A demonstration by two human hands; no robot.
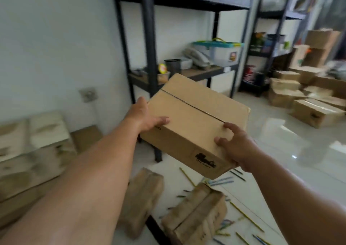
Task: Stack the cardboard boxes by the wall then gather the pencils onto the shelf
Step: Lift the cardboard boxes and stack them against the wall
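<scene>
Both hands (148,116) (237,149) round cardboard box (189,112)

Box (194,117): plain tan cardboard, dark seam line across the top, black print (205,162) on one side. Floor boxes (196,213): duller brown, dark seams. Pencils (187,176): yellow-green, some blue, some dark. Floor (280,151): glossy white. Shelf (149,39): black frame, brown boards. Tub (222,55): clear, teal lid (215,44), yellow handle (218,39). Wall (56,48): white.
</scene>
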